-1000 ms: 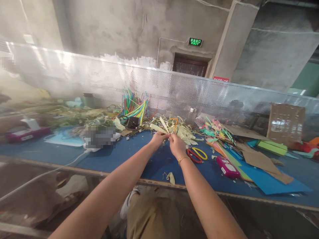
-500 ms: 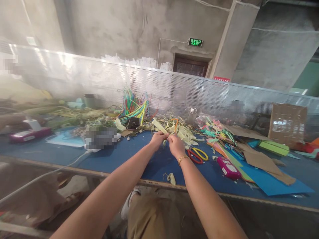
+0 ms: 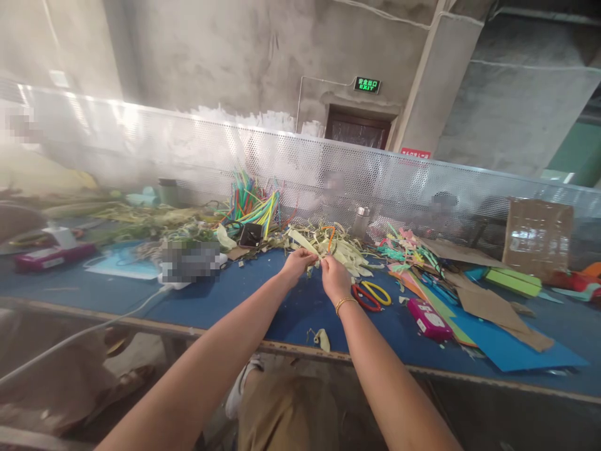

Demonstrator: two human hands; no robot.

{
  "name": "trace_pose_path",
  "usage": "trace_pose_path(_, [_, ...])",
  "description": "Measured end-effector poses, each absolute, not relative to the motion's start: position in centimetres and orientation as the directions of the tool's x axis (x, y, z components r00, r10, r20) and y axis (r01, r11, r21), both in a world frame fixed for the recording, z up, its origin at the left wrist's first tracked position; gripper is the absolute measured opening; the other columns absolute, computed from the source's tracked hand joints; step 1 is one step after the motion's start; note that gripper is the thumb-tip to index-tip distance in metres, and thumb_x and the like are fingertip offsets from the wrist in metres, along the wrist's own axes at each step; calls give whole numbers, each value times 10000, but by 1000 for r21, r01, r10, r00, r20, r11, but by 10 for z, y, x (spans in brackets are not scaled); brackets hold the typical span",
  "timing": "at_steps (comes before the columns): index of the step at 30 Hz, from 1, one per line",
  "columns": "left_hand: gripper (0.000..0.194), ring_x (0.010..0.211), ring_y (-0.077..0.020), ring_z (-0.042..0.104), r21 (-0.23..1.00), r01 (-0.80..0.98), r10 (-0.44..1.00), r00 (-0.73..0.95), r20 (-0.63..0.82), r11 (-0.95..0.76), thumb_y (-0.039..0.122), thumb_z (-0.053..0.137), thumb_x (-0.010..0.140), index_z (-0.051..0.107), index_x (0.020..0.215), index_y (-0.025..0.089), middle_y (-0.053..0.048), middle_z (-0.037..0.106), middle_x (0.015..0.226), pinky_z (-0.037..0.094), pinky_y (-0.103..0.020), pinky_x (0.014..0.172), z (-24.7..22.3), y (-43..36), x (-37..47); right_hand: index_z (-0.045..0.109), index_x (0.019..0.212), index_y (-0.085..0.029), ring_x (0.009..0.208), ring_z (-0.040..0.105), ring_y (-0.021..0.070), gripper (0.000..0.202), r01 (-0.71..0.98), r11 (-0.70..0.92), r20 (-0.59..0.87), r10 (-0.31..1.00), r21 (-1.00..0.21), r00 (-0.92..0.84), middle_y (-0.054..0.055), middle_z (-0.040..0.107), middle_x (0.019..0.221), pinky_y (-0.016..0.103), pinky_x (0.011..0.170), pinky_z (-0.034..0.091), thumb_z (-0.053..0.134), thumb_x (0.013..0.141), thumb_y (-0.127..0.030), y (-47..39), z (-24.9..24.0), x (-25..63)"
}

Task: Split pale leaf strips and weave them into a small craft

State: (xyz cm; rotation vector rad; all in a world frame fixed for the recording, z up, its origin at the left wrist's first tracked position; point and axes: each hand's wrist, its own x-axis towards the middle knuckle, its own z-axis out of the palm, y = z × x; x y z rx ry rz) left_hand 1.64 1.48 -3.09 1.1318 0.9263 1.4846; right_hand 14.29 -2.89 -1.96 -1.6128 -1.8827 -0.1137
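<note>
My left hand (image 3: 297,265) is closed in a pinch on a pale green strip (image 3: 299,238), whose broad end sticks up beyond the fingers. Close by on the right, my right hand (image 3: 337,279) is also closed, with thumb and fingertips together at the strip's near end; the exact grip is hard to make out. Just behind both hands spreads a pile of pale green strips (image 3: 354,250), with a bent orange piece (image 3: 331,237) on it. Beside my right wrist lie red looped handles (image 3: 366,297) and yellow looped handles (image 3: 377,292).
Coloured stems (image 3: 256,200) lean against a perforated metal screen (image 3: 300,160). A magenta box (image 3: 429,318) and blue sheets (image 3: 530,344) lie right, below a cardboard box (image 3: 538,238). A white cable (image 3: 94,331) crosses the table edge at left. A small green scrap (image 3: 322,339) lies near the front.
My right hand has shifted slightly right, widening the gap between my hands. My left hand stays about where it was, still pinching the strip. The camera view has shifted slightly.
</note>
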Motion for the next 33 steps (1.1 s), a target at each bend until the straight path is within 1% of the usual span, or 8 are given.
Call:
trace_pose_path(3, [278, 449, -58, 456, 945, -268, 982, -77, 174, -189, 291, 787, 560, 563, 651, 154, -7, 576, 555, 223, -178, 407, -31, 15, 15, 608, 875, -220, 768, 581, 156, 337, 926, 243, 511, 857, -289, -66, 39, 665, 842, 262, 590, 261, 313, 970, -353, -28, -19, 143])
trace_pose_path(7, [317, 406, -50, 397, 962, -239, 989, 37, 145, -132, 396, 775, 580, 598, 666, 149, 9, 525, 512, 194, -191, 398, -32, 16, 15, 616, 882, -218, 763, 584, 155, 341, 938, 204, 481, 875, -280, -47, 48, 666, 832, 260, 596, 274, 310, 969, -340, -28, -19, 143])
trace_pose_path(9, [339, 412, -52, 395, 960, -237, 986, 37, 162, -149, 417, 785, 556, 623, 669, 141, 7, 523, 512, 191, -195, 400, -32, 16, 16, 618, 864, -213, 755, 585, 156, 356, 940, 207, 467, 882, -272, -60, 52, 667, 829, 262, 599, 281, 305, 971, -343, -28, -19, 142])
trace_pose_path(13, [326, 486, -82, 465, 936, -259, 969, -126, 213, -240, 375, 804, 497, 665, 662, 130, -22, 577, 556, 239, -199, 422, -31, 17, 15, 611, 843, -210, 758, 584, 154, 385, 928, 276, 465, 875, -251, -135, 48, 674, 847, 266, 606, 282, 274, 977, -340, -29, -19, 137])
trace_pose_path(17, [277, 504, -99, 480, 921, -271, 941, -269, 207, -280, 361, 786, 514, 639, 574, 135, -31, 576, 527, 299, -213, 448, -29, 18, 12, 600, 852, -203, 755, 574, 153, 364, 930, 293, 462, 871, -219, -166, 50, 674, 850, 267, 612, 272, 281, 977, -326, -31, -20, 134])
trace_pose_path(24, [227, 545, -101, 511, 873, -357, 902, -393, 181, -331, 310, 784, 512, 658, 588, 136, -30, 601, 567, 383, -222, 525, -32, 26, 7, 593, 821, -200, 719, 563, 144, 371, 927, 326, 532, 826, -184, -185, 42, 670, 812, 278, 584, 220, 283, 979, -332, -36, -19, 133])
trace_pose_path(30, [248, 554, -101, 503, 844, -403, 892, -416, 174, -352, 326, 797, 506, 655, 572, 133, -30, 592, 559, 386, -222, 527, -31, 28, 6, 591, 774, -192, 683, 550, 131, 383, 918, 354, 641, 749, -178, -164, 37, 659, 760, 277, 582, 216, 319, 974, -373, -38, -19, 133])
trace_pose_path(33, [263, 556, -100, 497, 844, -407, 888, -431, 160, -349, 336, 801, 504, 654, 580, 132, -30, 590, 563, 375, -216, 513, -29, 27, 4, 603, 776, -188, 702, 559, 132, 377, 906, 369, 683, 718, -208, -136, 40, 661, 758, 266, 602, 244, 340, 970, -376, -38, -20, 132])
